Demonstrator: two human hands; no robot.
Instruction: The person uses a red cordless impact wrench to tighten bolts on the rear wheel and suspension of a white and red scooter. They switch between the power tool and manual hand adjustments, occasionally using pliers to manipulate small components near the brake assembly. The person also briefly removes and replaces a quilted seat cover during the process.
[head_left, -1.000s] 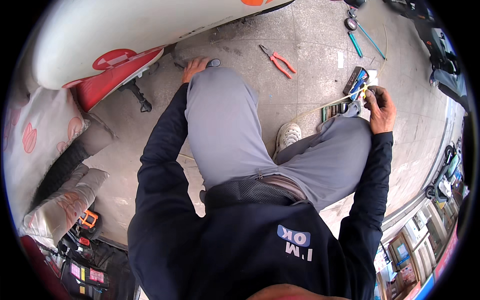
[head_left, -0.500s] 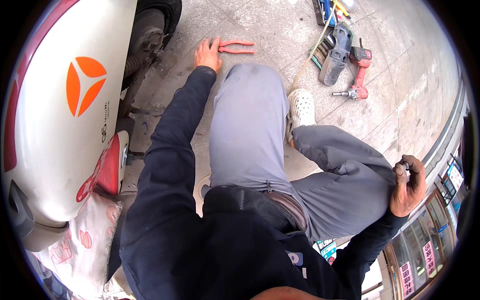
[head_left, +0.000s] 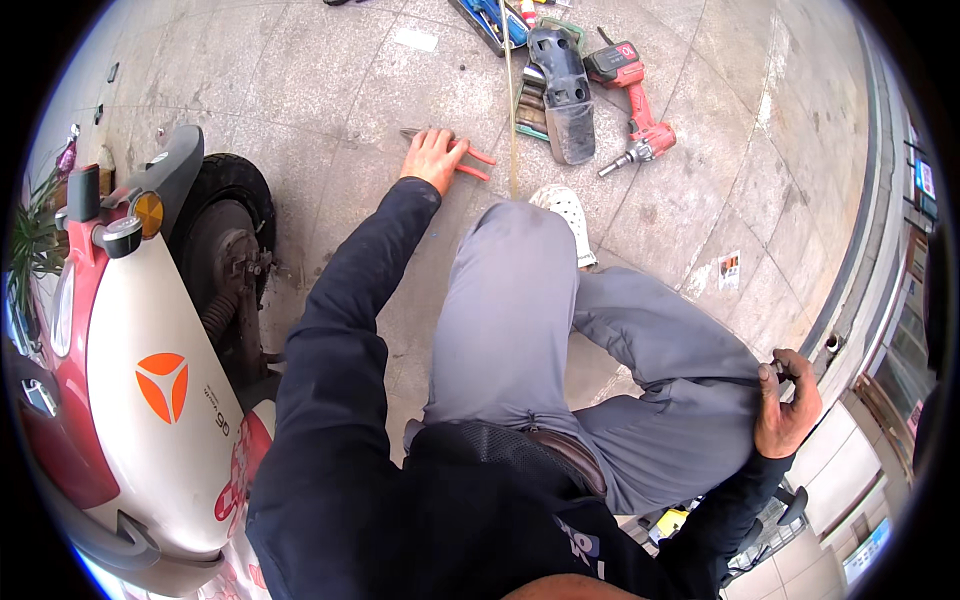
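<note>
My left hand point(head_left: 432, 162) reaches down to the paving and grips a pair of pliers point(head_left: 478, 172) with red handles. The handles stick out on the right of the fingers, and the dark jaws show at the upper left. Beyond my bent right knee, my right hand point(head_left: 786, 412) is raised with thumb and fingertips pinched together. A small dark thing seems to sit between them, too small to name. To the right of the pliers lie a black plastic cover point(head_left: 562, 95), a socket set point(head_left: 531, 108) partly under it, and a red and black cordless impact wrench point(head_left: 640, 112).
A white and red scooter point(head_left: 135, 330) stands close on my left, its wheel point(head_left: 225, 210) beside my forearm. A tool tray point(head_left: 488, 22) lies at the far edge. A thin pale cord point(head_left: 512, 120) runs toward my white clog point(head_left: 565, 215). A kerb point(head_left: 850, 280) borders the right.
The view has shifted, so more of the scooter and its wheel shows. The pliers now slant, their jaws showing past my left hand. My right hand stays pinched.
</note>
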